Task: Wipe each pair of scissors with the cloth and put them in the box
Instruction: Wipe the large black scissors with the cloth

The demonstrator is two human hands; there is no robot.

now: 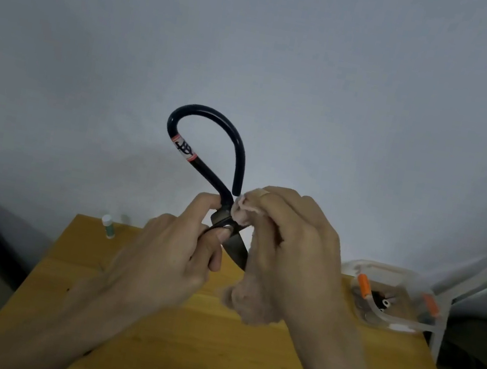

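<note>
A pair of scissors (205, 171) with a big black looped handle and a red-and-white label is held up in front of the wall, handle upward. My left hand (172, 256) pinches it at the pivot, thumb on the rivet. My right hand (292, 250) grips a pinkish-beige cloth (248, 301) bunched against the dark blade just right of the pivot; most of the blade is hidden by the cloth and my fingers. A clear plastic box (389, 305) with orange latches stands at the table's right rear, with dark items inside.
The yellow wooden table (207, 355) lies below my hands. A small white-capped green tube (108, 225) stands at its back left corner. White furniture (482, 288) stands right of the table, and dark objects sit off its left edge.
</note>
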